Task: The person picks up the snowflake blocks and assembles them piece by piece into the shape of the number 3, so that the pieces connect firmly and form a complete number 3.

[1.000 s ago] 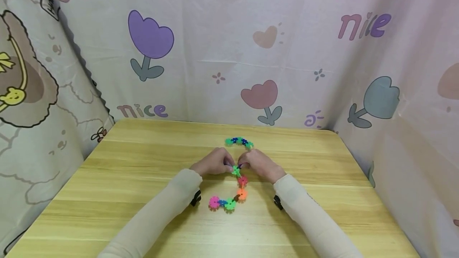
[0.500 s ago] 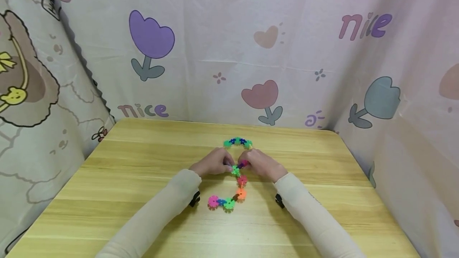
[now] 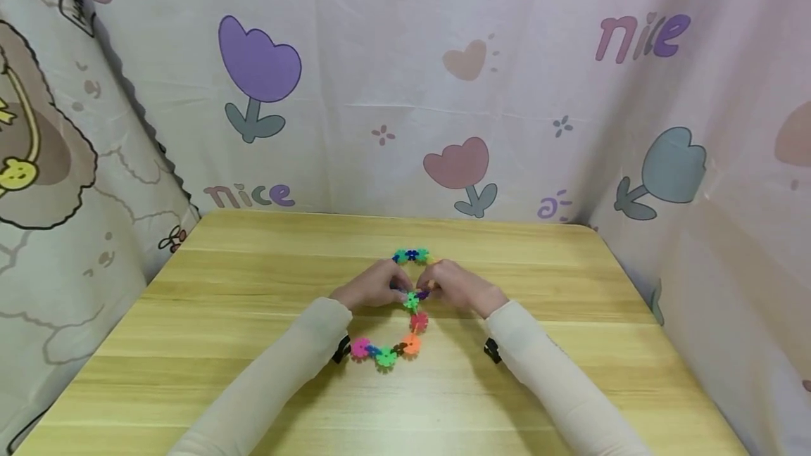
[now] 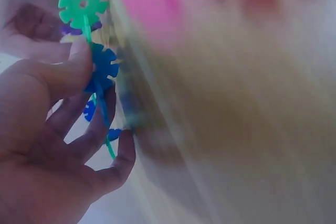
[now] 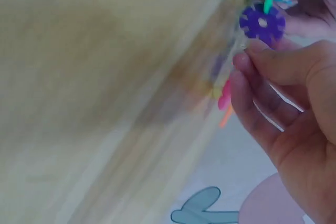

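On the table (image 3: 241,280), both hands meet at the chain (image 3: 412,315) of snowflake discs: left hand (image 3: 374,287) and right hand (image 3: 459,287) each pinch it mid-length.

- The snowflake chain (image 3: 405,315) looks like smooth, bright moulded plastic with a slight sheen.
- The table (image 3: 222,287) is pale wood grain with a smooth satin finish.
- The curtain (image 3: 443,76) is thin, matt printed cloth.
- The sleeves (image 3: 285,364) are soft, matt knit fabric.
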Demonstrator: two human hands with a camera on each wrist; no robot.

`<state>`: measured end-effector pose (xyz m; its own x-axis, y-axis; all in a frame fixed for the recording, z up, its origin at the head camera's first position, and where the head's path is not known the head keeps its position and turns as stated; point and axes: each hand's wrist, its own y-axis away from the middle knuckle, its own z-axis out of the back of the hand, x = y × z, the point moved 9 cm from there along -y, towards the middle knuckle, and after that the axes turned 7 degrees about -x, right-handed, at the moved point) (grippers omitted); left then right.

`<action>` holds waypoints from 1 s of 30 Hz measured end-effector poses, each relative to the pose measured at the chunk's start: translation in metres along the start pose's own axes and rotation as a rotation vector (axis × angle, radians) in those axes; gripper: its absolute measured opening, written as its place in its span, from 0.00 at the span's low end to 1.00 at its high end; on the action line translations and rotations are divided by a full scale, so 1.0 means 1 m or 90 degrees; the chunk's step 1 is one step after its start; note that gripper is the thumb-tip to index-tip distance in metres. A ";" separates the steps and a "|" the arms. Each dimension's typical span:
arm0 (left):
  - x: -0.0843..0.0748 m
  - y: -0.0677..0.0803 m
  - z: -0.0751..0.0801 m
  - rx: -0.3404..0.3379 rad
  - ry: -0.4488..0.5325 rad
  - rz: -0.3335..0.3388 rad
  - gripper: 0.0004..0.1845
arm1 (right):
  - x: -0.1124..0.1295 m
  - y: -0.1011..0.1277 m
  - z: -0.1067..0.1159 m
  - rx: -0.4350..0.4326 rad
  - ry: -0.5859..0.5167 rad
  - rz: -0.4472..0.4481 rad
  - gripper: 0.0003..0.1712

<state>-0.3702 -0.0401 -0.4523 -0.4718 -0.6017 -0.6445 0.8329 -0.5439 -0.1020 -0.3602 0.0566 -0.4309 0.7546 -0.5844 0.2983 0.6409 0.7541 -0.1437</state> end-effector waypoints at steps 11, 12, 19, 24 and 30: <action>0.005 0.008 0.003 0.065 -0.007 0.023 0.08 | -0.012 0.009 0.002 0.055 0.114 -0.028 0.24; 0.004 0.008 0.003 0.071 -0.006 0.022 0.08 | -0.013 0.010 0.001 0.053 0.127 -0.025 0.22; 0.001 0.009 0.003 0.093 0.000 0.015 0.10 | -0.012 0.013 -0.002 0.022 0.097 -0.009 0.09; 0.007 0.011 0.008 0.084 -0.015 0.059 0.09 | -0.005 0.015 -0.004 0.021 0.026 -0.019 0.07; 0.009 0.011 0.010 0.078 -0.043 0.043 0.07 | 0.003 0.017 -0.005 0.017 0.009 -0.046 0.09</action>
<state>-0.3680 -0.0575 -0.4513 -0.4381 -0.6751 -0.5936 0.8236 -0.5660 0.0359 -0.3462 0.0659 -0.4372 0.7085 -0.6417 0.2938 0.6900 0.7172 -0.0976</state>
